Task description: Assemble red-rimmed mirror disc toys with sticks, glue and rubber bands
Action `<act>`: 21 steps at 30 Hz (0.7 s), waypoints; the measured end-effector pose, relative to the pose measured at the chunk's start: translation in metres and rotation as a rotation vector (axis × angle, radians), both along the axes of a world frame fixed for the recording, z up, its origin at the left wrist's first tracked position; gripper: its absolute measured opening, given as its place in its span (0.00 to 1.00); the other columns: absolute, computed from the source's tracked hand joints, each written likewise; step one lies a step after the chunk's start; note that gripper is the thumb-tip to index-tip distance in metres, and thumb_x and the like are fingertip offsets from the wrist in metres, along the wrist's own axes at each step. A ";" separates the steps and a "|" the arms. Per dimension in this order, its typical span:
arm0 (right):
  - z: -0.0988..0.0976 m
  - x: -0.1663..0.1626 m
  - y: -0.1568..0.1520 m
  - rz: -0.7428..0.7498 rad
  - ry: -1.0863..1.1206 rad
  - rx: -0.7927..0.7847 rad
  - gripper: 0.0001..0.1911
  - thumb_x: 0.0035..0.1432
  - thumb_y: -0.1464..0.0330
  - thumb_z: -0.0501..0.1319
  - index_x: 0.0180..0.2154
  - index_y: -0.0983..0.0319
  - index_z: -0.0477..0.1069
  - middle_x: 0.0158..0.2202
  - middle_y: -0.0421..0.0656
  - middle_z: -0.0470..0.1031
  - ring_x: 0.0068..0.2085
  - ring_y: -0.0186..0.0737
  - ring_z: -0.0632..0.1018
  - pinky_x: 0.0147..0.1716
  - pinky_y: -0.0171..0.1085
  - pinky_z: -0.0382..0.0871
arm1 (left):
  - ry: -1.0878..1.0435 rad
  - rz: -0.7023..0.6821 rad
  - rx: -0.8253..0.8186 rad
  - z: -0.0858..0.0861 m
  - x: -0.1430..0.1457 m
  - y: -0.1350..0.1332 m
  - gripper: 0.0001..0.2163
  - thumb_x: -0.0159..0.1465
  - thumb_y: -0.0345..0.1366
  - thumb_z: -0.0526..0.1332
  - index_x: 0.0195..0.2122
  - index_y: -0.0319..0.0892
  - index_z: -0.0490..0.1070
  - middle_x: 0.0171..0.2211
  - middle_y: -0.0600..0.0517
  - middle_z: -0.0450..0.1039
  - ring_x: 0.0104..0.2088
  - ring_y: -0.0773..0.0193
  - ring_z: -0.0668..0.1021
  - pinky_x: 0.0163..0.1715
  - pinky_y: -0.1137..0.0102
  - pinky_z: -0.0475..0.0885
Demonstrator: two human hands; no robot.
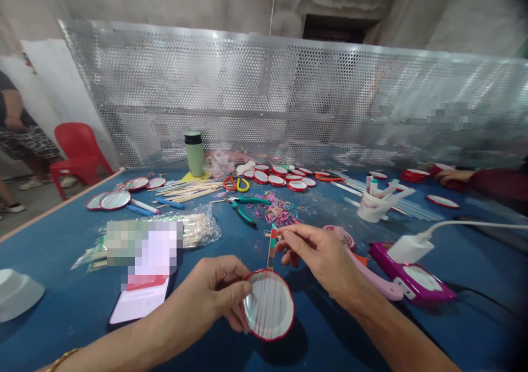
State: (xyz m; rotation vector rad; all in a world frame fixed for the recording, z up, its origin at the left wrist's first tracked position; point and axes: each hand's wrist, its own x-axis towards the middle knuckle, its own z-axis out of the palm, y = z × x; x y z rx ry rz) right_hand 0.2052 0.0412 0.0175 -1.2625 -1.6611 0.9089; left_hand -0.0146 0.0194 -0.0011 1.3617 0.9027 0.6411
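My left hand (214,295) grips the left rim of a round red-rimmed lid (268,306) with thin elastic bands stretched across its face, held above the blue table (74,300). A painted wooden stick (271,246) rises from the lid's top edge. My right hand (317,254) pinches the upper end of that stick, fingers pressed together. A pile of coloured rubber bands (278,212) lies just beyond the hands.
Green-handled pliers (243,206), scissors (236,183), wooden sticks (187,190), several more red lids (280,175), a green flask (194,153), a white cup (373,204), a pink glue gun (371,276), a phone (142,300) and a purple device (412,276) with charger. A perforated metal screen (289,97) backs the table. Another person's arm (482,181) rests far right.
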 end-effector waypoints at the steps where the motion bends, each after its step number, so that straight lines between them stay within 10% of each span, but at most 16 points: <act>1: 0.000 0.001 0.000 -0.010 0.011 0.008 0.17 0.64 0.58 0.56 0.41 0.63 0.76 0.33 0.45 0.81 0.28 0.35 0.79 0.27 0.33 0.70 | -0.004 0.003 -0.003 0.001 0.000 0.000 0.16 0.60 0.47 0.63 0.34 0.36 0.70 0.22 0.52 0.75 0.23 0.66 0.79 0.25 0.72 0.75; 21: -0.009 -0.004 -0.011 0.171 -0.052 -0.216 0.25 0.64 0.49 0.52 0.30 0.62 0.72 0.17 0.36 0.66 0.18 0.29 0.67 0.17 0.28 0.58 | -0.052 0.114 -0.046 0.003 0.000 0.010 0.17 0.57 0.48 0.65 0.34 0.37 0.69 0.24 0.51 0.76 0.24 0.65 0.79 0.29 0.69 0.76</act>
